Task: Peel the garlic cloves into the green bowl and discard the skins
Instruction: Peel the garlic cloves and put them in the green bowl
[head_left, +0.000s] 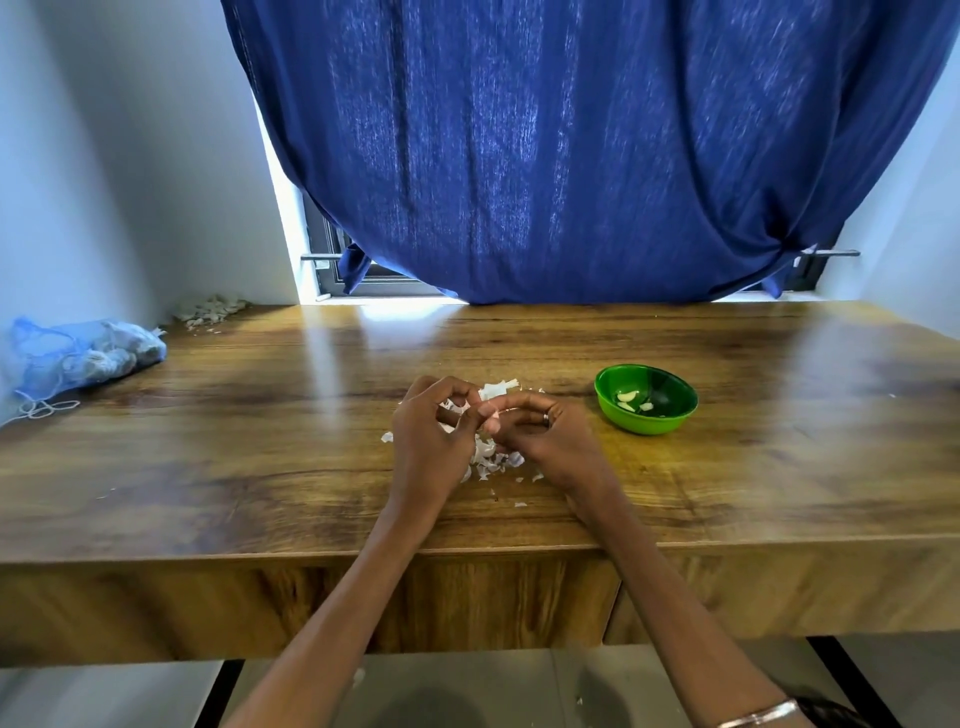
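Over the middle of the wooden table (779, 467), my left hand (428, 441) and my right hand (540, 434) meet with curled fingers, pinching a garlic clove (491, 410) between them; most of the clove is hidden by my fingertips. Loose white garlic skins (488, 460) lie scattered on the table under and around my hands, with a larger piece (497, 388) just beyond my fingers. The green bowl (670, 415) stands to the right of my right hand and holds a few peeled cloves (631, 399).
A blue mesh bag of garlic bulbs (88, 353) lies at the far left of the table. A small heap of skins (210, 309) sits in the back left corner. A blue curtain (571, 156) hangs behind the table.
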